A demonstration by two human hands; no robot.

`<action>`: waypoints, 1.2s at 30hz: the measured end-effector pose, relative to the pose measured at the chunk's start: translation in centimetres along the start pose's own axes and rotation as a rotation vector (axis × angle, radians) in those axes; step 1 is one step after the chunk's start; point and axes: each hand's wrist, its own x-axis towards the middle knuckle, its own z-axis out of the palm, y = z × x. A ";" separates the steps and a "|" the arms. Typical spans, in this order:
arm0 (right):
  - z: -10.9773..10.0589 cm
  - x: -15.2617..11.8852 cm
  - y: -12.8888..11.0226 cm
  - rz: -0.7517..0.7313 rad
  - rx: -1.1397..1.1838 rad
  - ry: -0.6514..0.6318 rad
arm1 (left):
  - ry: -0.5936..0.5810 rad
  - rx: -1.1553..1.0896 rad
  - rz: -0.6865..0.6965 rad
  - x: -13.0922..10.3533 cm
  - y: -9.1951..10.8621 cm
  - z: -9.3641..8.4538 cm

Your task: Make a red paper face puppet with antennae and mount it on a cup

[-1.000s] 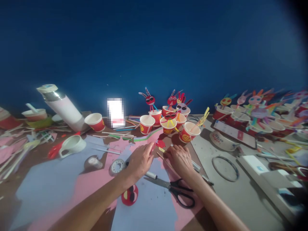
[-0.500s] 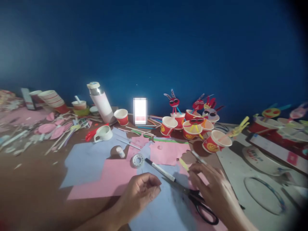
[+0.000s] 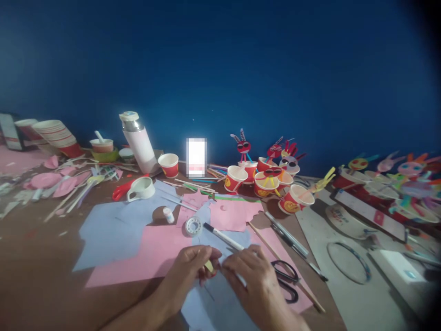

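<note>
Left hand (image 3: 193,269) is pinching small yellow piece (image 3: 209,265) above blue paper (image 3: 215,310); right hand (image 3: 253,280) is hovering just beside, can't tell if gripping. Probably fingertip positioning; next move likely calling for steady pinch

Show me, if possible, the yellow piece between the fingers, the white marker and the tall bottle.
Yellow piece (image 3: 208,265), head view: its visible middle.
White marker (image 3: 225,237), head view: barrel's middle.
Tall bottle (image 3: 140,149), head view: body's middle.
</note>
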 end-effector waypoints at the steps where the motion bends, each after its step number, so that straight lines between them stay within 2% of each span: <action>1: -0.5 0.2 1.1 0.006 -0.092 -0.050 | -0.027 -0.095 0.006 0.0 0.3 -0.3; 2: -1.0 0.5 2.4 0.012 -0.230 -0.082 | -0.061 -0.193 0.000 0.0 0.7 -0.7; 4: -1.8 1.1 5.1 0.036 -0.328 -0.114 | -0.065 -0.359 -0.080 0.1 1.6 -1.6; 7: -2.2 1.8 8.3 0.016 -0.408 -0.188 | -0.047 -0.412 -0.129 0.7 3.0 -2.9; 10: -1.6 2.2 9.7 -0.029 -0.457 -0.232 | -0.025 -0.406 -0.101 1.3 4.0 -3.6; 18: -0.7 2.4 10.0 -0.100 -0.508 -0.218 | -0.024 -0.210 0.016 2.3 4.8 -3.4; 25: -2.1 2.4 10.5 -0.027 -0.534 -0.110 | -0.032 0.010 0.143 4.6 5.0 -2.8; 29: -3.4 2.4 10.7 0.017 -0.511 -0.059 | 0.019 0.185 0.200 5.9 5.5 -2.2; 32: -3.7 2.4 10.9 0.048 -0.493 -0.030 | 0.046 0.330 0.253 6.2 6.0 -1.4; 36: -3.2 2.7 10.8 0.094 -0.473 0.006 | 0.002 0.504 0.290 5.6 6.1 -0.3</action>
